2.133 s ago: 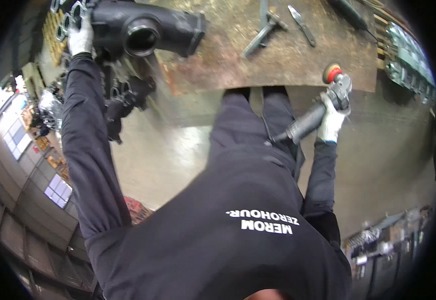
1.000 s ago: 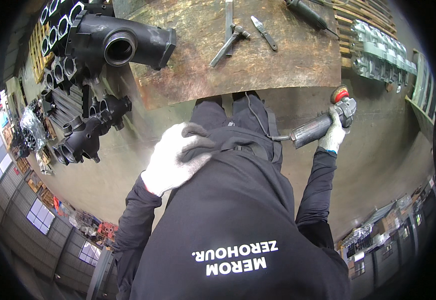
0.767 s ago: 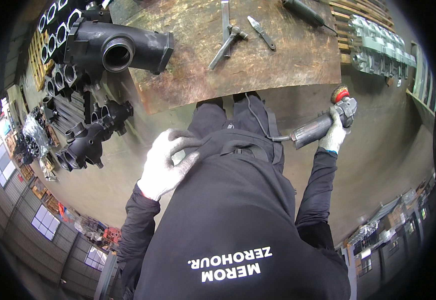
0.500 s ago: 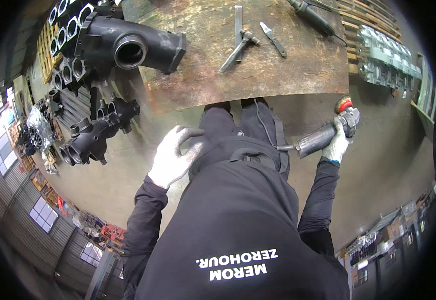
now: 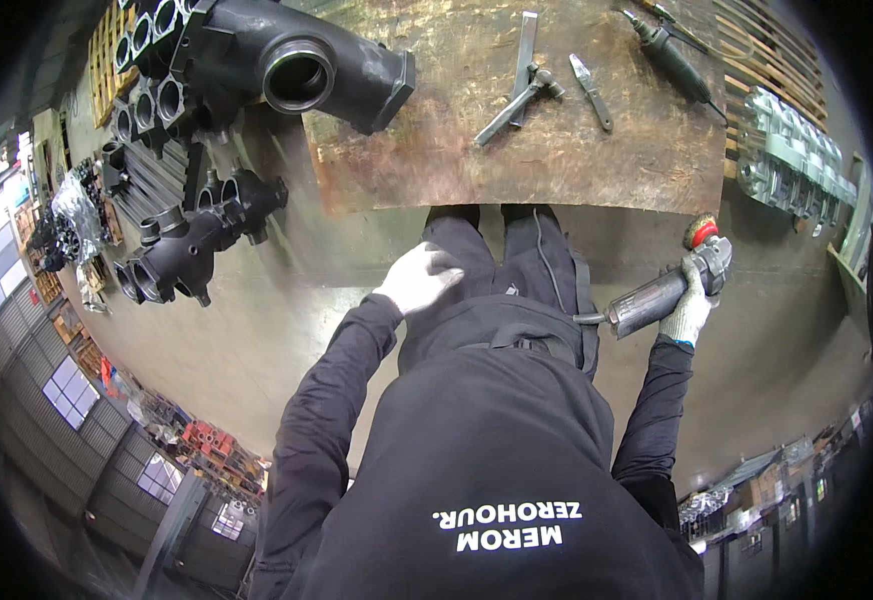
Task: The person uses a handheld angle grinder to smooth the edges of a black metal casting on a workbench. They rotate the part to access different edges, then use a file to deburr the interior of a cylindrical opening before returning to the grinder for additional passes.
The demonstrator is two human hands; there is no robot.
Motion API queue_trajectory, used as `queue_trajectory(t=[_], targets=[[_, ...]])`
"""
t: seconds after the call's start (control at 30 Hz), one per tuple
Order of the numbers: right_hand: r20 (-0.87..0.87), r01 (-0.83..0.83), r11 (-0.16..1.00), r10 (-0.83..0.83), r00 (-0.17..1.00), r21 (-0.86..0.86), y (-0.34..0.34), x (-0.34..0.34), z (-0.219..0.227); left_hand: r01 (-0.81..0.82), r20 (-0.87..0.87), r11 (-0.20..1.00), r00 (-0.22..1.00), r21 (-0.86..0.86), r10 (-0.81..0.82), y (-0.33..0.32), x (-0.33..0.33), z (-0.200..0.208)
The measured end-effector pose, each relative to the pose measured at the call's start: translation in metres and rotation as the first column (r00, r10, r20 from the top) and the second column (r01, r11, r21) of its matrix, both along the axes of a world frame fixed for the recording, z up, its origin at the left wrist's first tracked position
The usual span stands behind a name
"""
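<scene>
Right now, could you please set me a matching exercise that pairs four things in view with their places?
1. Dark, cylindrical angle grinder
2. Grey metal hammer
3. White-gloved left hand
4. Silvery, ribbed metal casting

A. Beyond the right edge of the brown, worn tabletop
B. In the white-gloved right hand
C. Crossing a flat, grey metal bar
D. By the dark-trousered left thigh

Pairs: 1-B; 2-C; 3-D; 4-A

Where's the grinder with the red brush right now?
In the head view, the grinder is right of centre, held in the right hand, its red brush just below the table's near right corner in the picture.
</scene>
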State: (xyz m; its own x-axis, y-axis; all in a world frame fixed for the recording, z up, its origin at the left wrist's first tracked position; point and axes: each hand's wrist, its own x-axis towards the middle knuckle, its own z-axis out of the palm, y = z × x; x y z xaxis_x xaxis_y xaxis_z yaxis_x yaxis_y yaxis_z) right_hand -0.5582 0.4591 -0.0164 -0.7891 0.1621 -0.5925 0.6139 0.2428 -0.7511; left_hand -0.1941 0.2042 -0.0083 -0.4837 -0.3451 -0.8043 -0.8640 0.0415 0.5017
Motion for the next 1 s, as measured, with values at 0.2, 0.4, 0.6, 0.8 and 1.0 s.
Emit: queue_trajectory(t=[0.2,0.4,0.6,0.8,1.0], targets=[[-0.03,-0.073,0.997,0.074,0.997,0.017,-0.012,0.001,-0.001,0.05,-0.067,0.989,0.997,0.138,-0.041,-0.001,-0.011,-0.02],[-0.045,-0.128,0.99,0.13,0.99,0.062,-0.024,0.005,0.001,0.186,-0.031,0.959,0.983,0.214,-0.183,0.002,-0.02,-0.032],[-0.05,-0.13,0.985,0.136,0.989,0.109,-0.04,0.019,0.005,0.194,-0.036,0.981,0.98,-0.014,-0.194,0.01,-0.004,-0.054],[-0.019,-0.195,0.977,0.197,0.98,0.088,-0.037,0.028,0.002,-0.03,-0.032,0.974,0.999,-0.223,0.023,0.004,-0.002,-0.075],[-0.005,-0.177,0.978,0.179,0.984,0.106,-0.031,0.04,-0.004,0.253,-0.048,0.93,0.967,0.267,-0.249,0.02,-0.036,-0.097]])
